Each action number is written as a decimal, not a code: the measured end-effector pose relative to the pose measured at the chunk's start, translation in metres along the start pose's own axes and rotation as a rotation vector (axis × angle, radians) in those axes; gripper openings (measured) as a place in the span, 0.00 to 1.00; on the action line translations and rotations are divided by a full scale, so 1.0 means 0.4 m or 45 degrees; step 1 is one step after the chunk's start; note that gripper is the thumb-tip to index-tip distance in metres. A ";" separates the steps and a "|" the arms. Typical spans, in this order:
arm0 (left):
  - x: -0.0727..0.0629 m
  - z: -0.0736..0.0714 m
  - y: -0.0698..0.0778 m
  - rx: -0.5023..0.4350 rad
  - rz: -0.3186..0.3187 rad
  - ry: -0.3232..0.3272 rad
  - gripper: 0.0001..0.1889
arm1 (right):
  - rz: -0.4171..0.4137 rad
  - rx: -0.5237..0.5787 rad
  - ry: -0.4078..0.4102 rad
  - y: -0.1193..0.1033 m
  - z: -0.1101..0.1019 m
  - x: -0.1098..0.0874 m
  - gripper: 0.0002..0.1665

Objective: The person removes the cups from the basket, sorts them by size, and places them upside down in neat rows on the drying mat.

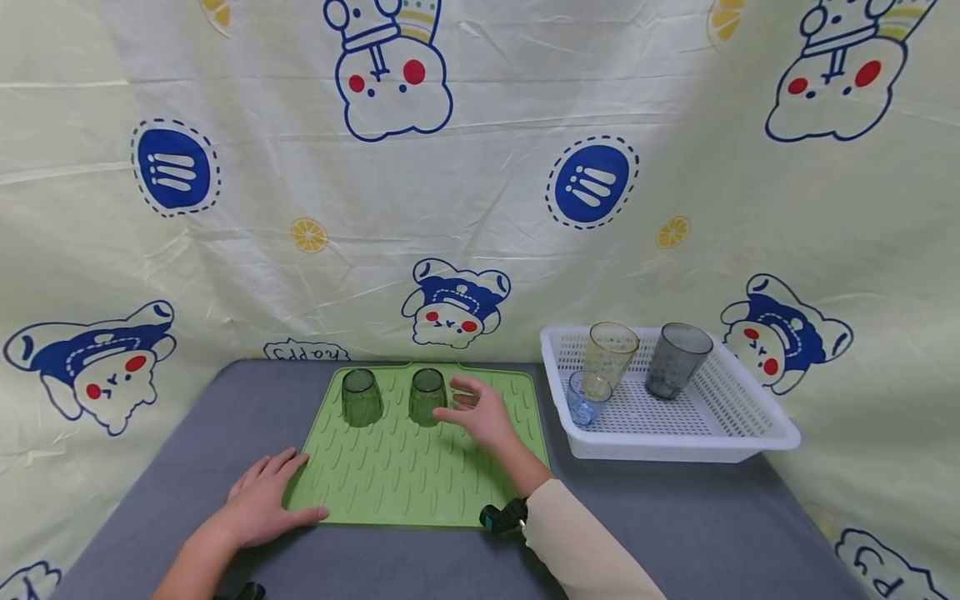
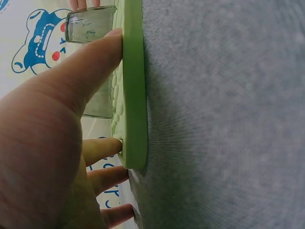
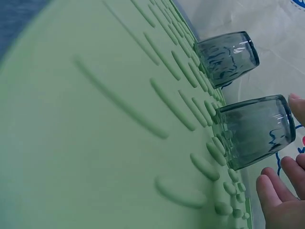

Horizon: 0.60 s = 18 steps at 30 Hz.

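Two green drinking glasses stand upside down at the back of a light green ridged mat (image 1: 420, 483): a left glass (image 1: 362, 398) and a right glass (image 1: 427, 397). My right hand (image 1: 483, 412) is beside the right glass, thumb and fingers spread apart. In the right wrist view a gap shows between its fingers (image 3: 269, 193) and that glass (image 3: 257, 131). My left hand (image 1: 258, 504) rests at the mat's near left corner. Its thumb (image 2: 102, 50) lies on the mat edge (image 2: 134, 95), with the other fingers spread along the left side.
A white perforated basket (image 1: 675, 448) stands to the right of the mat. It holds a yellowish glass (image 1: 611, 354), a small blue glass (image 1: 588, 400) and a grey glass (image 1: 677, 362). A printed curtain (image 1: 480, 192) hangs behind the grey table (image 1: 675, 525).
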<state>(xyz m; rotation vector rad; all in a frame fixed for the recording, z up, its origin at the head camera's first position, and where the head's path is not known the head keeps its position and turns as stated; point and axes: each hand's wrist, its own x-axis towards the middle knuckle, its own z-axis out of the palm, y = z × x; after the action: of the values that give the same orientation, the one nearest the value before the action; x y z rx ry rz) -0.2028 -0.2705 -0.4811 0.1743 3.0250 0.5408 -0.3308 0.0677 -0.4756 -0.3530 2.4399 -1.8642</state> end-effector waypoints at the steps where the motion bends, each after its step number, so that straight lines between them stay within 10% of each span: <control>1: 0.000 0.000 -0.001 0.001 0.000 0.001 0.53 | -0.008 0.011 0.011 -0.001 -0.003 -0.006 0.42; 18: 0.001 -0.003 -0.001 -0.002 -0.012 -0.019 0.54 | -0.123 0.202 0.052 -0.004 -0.069 -0.124 0.34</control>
<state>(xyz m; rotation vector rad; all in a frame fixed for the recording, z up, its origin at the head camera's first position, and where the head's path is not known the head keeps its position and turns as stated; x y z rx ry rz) -0.2032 -0.2711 -0.4801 0.1631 3.0095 0.5382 -0.2871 0.1039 -0.4713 -0.4354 2.3183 -2.1077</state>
